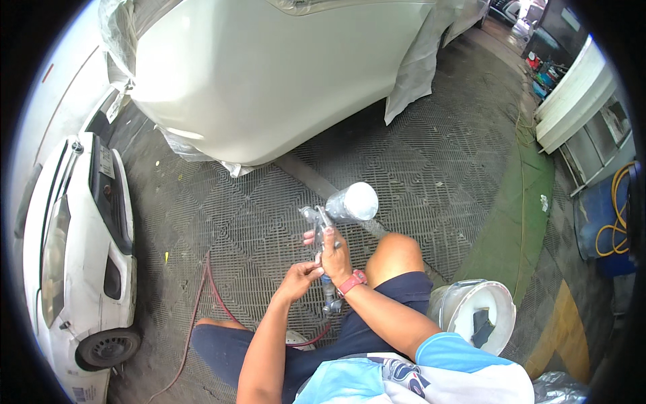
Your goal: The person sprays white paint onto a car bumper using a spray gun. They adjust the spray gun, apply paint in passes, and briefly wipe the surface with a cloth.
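Observation:
My right hand (335, 257) is wrapped round a spray gun (328, 217), its white-topped cup (360, 201) tilted to the far right. Close beside it, the thumb and fingertips of my left hand (298, 281) are pinched together at the gun's near left side, by the handle. The exact part they grip is too small to make out. Below my right hand a blue and metal fitting (329, 296) hangs from the handle. Ahead stands a car body (282, 81) in glossy off-white, its edges masked with thin plastic sheeting (412, 71).
A red air hose (196, 313) runs over the dark grated floor (222, 222) at left. Near my right side stands a white bucket (441, 306) with a dark piece inside. Another white car (87, 269) is at left; a blue drum (589, 222) with yellow hose stands far right.

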